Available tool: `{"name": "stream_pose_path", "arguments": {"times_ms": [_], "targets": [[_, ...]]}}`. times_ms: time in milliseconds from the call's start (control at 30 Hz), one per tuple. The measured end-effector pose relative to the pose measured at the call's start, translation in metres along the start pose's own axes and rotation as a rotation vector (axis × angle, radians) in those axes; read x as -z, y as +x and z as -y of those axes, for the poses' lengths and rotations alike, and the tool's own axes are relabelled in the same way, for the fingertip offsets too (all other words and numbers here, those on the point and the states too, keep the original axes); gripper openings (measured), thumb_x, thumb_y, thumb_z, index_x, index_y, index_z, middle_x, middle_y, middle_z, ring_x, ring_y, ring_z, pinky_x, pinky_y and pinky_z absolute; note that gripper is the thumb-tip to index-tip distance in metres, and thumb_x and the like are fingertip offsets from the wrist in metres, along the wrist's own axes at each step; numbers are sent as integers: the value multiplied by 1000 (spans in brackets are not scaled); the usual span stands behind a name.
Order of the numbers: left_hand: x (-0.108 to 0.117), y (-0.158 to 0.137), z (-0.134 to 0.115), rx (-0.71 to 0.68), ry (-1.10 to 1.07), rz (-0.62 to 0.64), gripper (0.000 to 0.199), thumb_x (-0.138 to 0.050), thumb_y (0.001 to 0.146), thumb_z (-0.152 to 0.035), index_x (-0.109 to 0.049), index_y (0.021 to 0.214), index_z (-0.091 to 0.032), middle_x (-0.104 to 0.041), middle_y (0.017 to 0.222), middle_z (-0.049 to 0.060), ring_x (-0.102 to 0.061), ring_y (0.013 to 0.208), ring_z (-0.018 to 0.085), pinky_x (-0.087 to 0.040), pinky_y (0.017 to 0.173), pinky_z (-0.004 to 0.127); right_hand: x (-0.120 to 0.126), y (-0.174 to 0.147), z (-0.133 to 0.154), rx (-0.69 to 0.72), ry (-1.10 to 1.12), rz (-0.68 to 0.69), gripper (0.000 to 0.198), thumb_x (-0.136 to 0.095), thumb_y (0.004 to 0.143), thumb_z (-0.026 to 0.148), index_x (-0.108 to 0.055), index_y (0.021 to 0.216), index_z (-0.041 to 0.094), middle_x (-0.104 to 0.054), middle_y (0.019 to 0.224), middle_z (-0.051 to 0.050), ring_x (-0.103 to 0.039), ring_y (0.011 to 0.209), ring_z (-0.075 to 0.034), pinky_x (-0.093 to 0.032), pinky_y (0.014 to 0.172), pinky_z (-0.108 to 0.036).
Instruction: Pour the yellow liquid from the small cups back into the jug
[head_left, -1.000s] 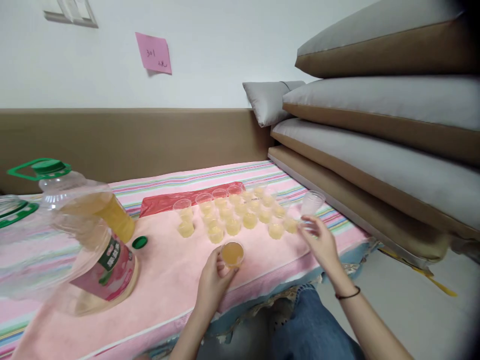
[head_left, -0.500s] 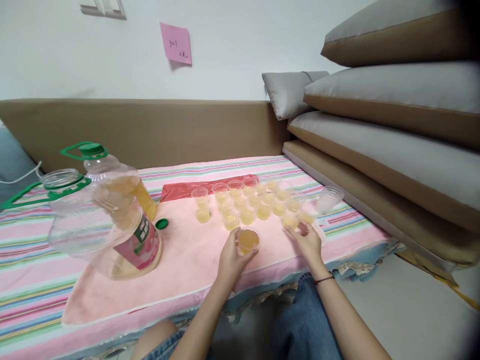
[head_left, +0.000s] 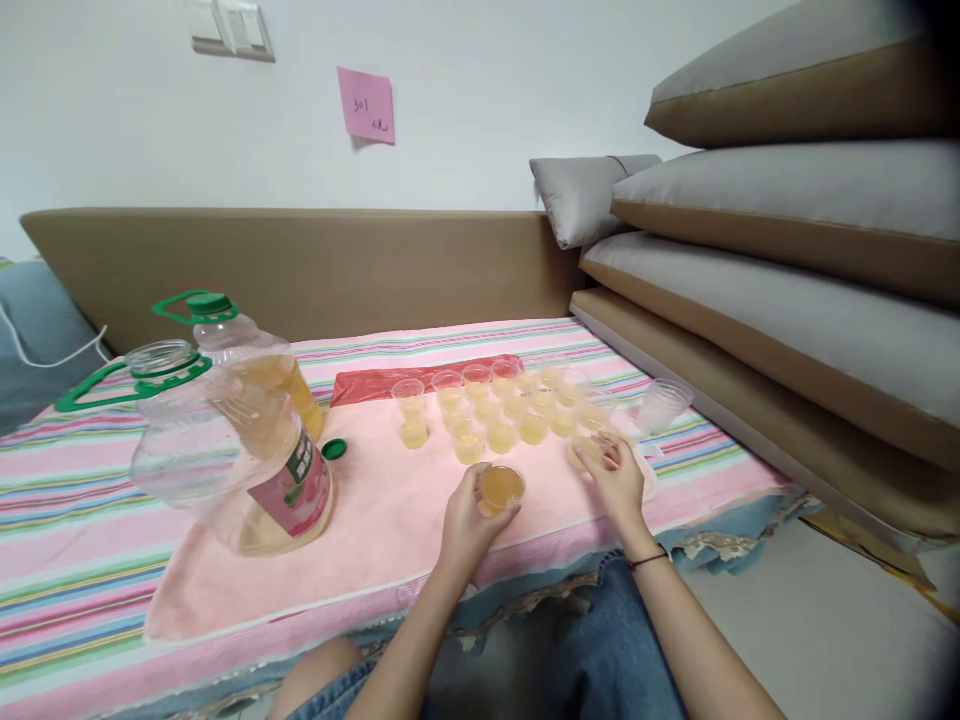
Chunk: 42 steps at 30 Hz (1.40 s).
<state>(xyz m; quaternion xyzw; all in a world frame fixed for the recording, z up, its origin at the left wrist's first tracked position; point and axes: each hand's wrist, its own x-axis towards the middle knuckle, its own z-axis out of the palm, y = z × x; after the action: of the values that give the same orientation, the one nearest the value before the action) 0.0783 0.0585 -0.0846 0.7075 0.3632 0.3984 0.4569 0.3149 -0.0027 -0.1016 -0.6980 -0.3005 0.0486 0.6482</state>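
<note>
Since a second ago, the right hand (head_left: 621, 487) has moved left, away from the stack (head_left: 665, 405) of clear cups, to the near right corner of the filled cups (head_left: 501, 435). Its bent fingers touch a corner cup (head_left: 576, 456); whether they grasp it cannot be told. The left hand (head_left: 466, 520) keeps its hold on a cup of amber juice, the held cup (head_left: 502, 488), with thumb and fingers curved around its side. That cup is in front of the rows, near the front edge of the pink towel (head_left: 390, 510); whether its base touches the towel cannot be told. A gap separates the two hands.

The filled cups stand close together in rows, with little space between their rims. Behind them lies a red bag (head_left: 382, 381). The stack lies tilted on the striped sheet (head_left: 67, 540), just beyond the towel's right side, near the wall of piled cushions (head_left: 787, 280) that bounds the right.

To the left, an open bottle (head_left: 292, 490) stands in front of a capped bottle (head_left: 307, 400), overlapping it in view. A loose green cap (head_left: 334, 449) lies right of the bottles. Between the open bottle and the left hand stretches a broad span of towel. Both forearms cross the front edge, above the person's knees.
</note>
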Motion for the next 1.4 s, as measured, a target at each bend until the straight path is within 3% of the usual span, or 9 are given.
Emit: {"name": "stream_pose_path", "arguments": {"times_ms": [167, 400, 700, 1100, 1400], "targets": [[19, -6, -6, 37, 52, -71, 55, -77, 66, -36, -56, 114, -21, -70, 116, 9, -69, 107, 26, -54, 95, 42, -15, -6, 28, 56, 118, 139, 65, -77, 64, 63, -58, 109, 20, -65, 119, -14, -63, 111, -29, -54, 89, -41], [60, -8, -5, 62, 118, -262, 53, -77, 67, -37, -56, 113, -21, -71, 115, 9, -70, 104, 26, -56, 91, 42, -55, -8, 68, 137, 123, 273, 64, -78, 66, 65, -64, 109, 19, -66, 116, -13, -64, 104, -29, -53, 81, -37], [106, -9, 3, 129, 140, -375, 57, -78, 67, -39, -55, 115, -21, -71, 113, 10, -70, 102, 27, -56, 87, 41, -79, -11, 80, 290, -11, 338, 67, -75, 68, 66, -66, 115, 19, -67, 113, -12, -62, 102, -31, -50, 88, -43], [109, -9, 14, 130, 112, -392, 56, -78, 65, -36, -55, 113, -21, -70, 109, 9, -69, 100, 26, -54, 84, 37, -80, -15, 86, 486, -237, 329, 57, -66, 77, 63, -68, 112, 18, -68, 102, -10, -60, 95, -32, -46, 87, -46], [111, -12, 8, 142, 84, -389, 56, -78, 63, -36, -54, 111, -20, -69, 108, 10, -69, 101, 27, -53, 88, 40, -76, -11, 83, 708, -456, 331, 47, -64, 84, 44, -65, 123, 17, -67, 110, -10, -56, 99, -33, -41, 88, -45]]}}
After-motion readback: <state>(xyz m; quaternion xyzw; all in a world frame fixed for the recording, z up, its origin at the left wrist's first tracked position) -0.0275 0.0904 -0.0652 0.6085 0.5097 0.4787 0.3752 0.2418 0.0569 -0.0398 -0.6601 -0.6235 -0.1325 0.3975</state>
